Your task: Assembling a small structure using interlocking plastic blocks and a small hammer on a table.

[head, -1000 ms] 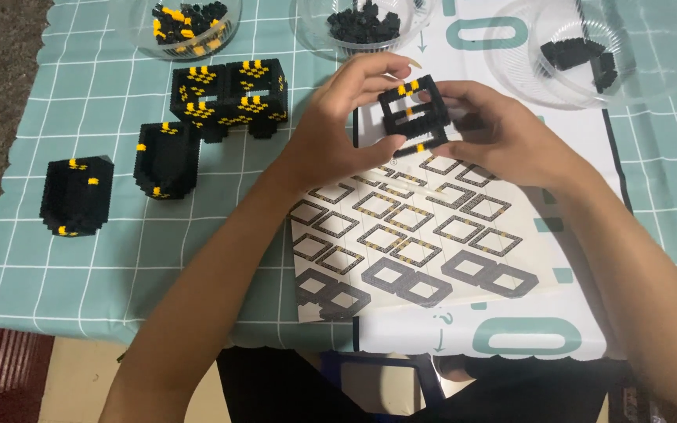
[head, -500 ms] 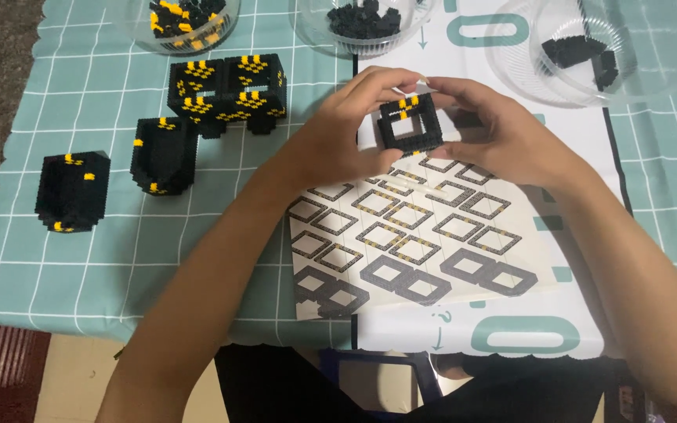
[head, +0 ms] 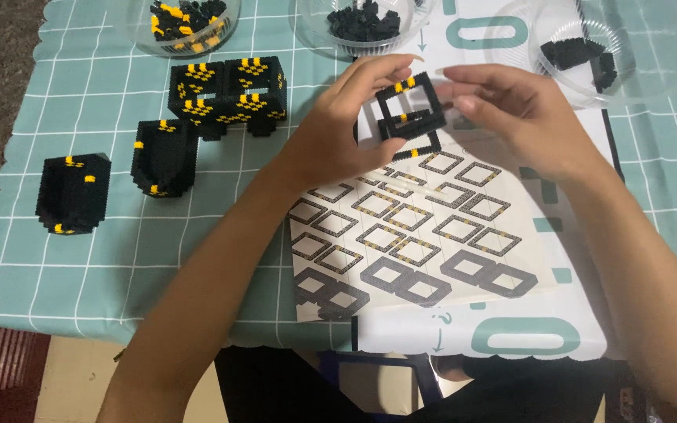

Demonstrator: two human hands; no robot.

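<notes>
Teal checked tablecloth [head: 119,251] covers the table, with a printed instruction sheet [head: 432,235] of square-ring diagrams lying under the hands. Three clear bowls sit along the far edge: one with black and yellow bricks [head: 186,19], one with black bricks [head: 366,19], one nearly empty with a few black pieces [head: 581,55].

Step in hand, as I read it: stacking layers of a small black brick frame [head: 409,113], a hollow square with yellow accents. It is held in the air above the top of the sheet, tilted so the open centre faces the camera.

Left hand [head: 338,137] is closed on the frame's left side, thumb up near its top edge. Right hand [head: 511,110] pinches the right side with fingertips at the top corner; whether a loose brick sits between those fingers I cannot tell.

Finished pieces are well apart on the left: a double block [head: 229,94] with yellow patterning, a single block [head: 162,157] just beside it, another single block [head: 72,192] nearer the table edge.

Next move likely calls for a firm left-hand hold while the right presses the layer squarely, studs aligned, without cracking the thin ring.

Versus half a second ago: the frame has turned, now showing more of its open ring and stacked rim, and the right hand's fingers have shifted up to the top corner. Blocks and bowls are unmoved.
</notes>
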